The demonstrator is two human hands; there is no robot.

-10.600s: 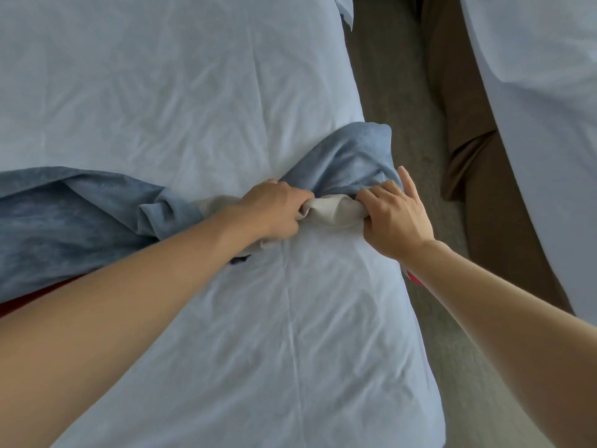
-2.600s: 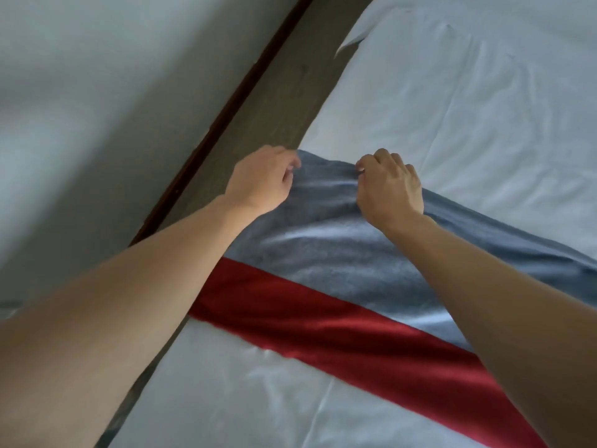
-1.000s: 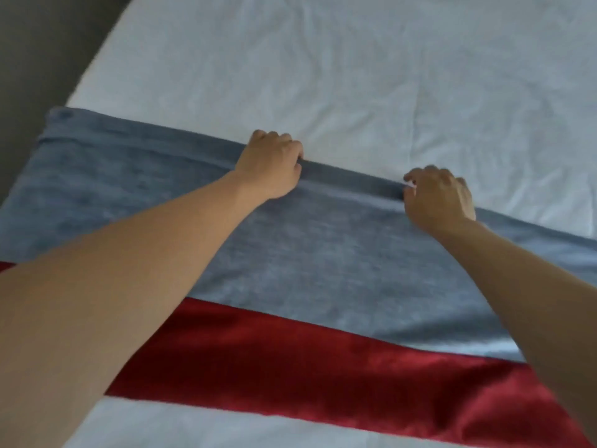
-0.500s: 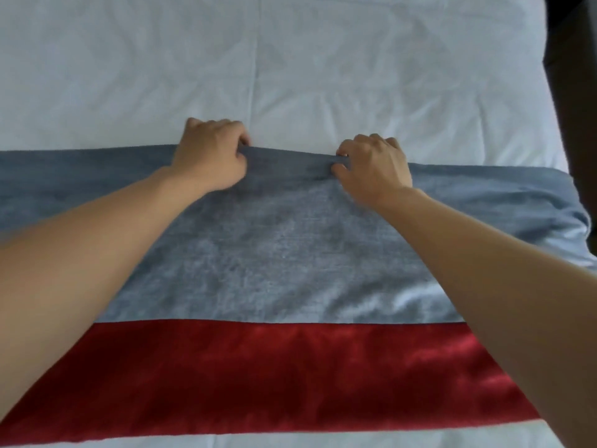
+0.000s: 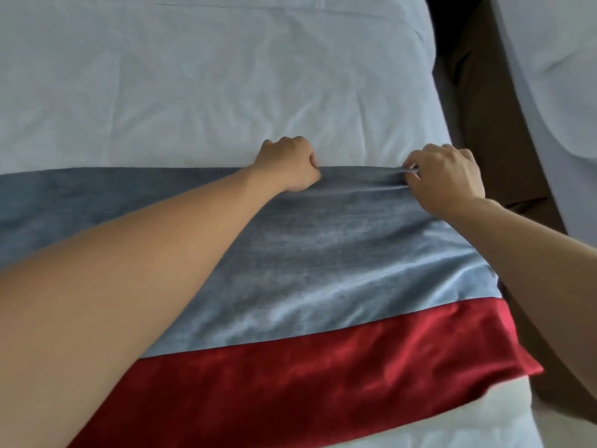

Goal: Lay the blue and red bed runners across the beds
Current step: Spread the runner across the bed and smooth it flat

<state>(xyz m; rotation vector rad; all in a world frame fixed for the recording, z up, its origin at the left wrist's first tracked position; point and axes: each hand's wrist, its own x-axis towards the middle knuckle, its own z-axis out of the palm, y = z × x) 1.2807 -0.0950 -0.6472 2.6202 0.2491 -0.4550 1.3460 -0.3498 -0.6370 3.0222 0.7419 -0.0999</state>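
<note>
While both hands pinch its far edge, the bed runner (image 5: 323, 253) lies across the bed (image 5: 193, 76).
Left hand (image 5: 287, 163) and right hand (image 5: 447, 176) each grip blue cloth; uneven pulling could skew the runner or wrinkle the right end.

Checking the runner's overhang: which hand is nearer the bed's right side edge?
Right. The right hand pinches the blue runner by that edge of the bed; the left hand grips it farther inward.
</note>
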